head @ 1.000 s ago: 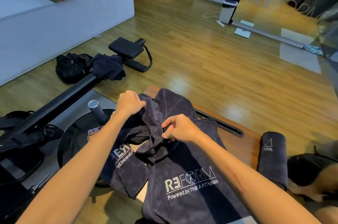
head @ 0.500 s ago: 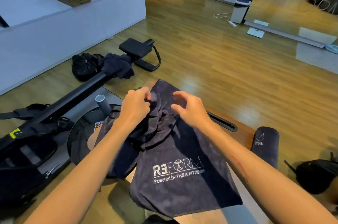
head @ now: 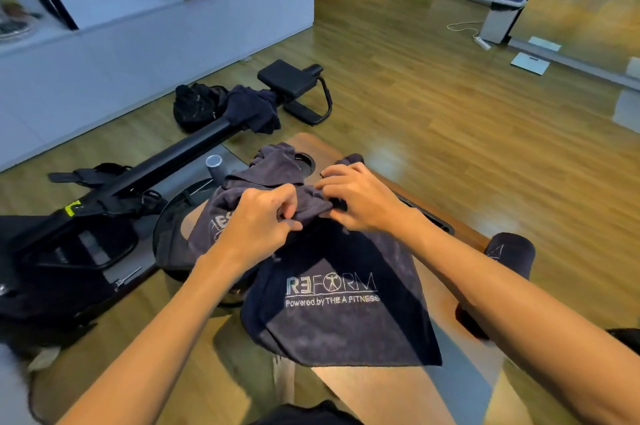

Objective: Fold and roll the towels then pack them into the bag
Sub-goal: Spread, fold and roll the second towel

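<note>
Between both hands (head: 308, 209), bunched towel (head: 332, 293).

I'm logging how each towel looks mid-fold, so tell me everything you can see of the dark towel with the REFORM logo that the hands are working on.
The REFORM towel is dark grey-navy, soft terry-like cloth with white lettering reading "REFORM, Powered by THE A FITNESS". Its near part lies fairly flat, draped over the wooden bench with its near hem over the person's lap. Its far part is bunched and creased, and a second logo shows on a fold at the left. The left hand and right hand each pinch the bunched cloth. It is neither folded nor rolled yet.
</note>
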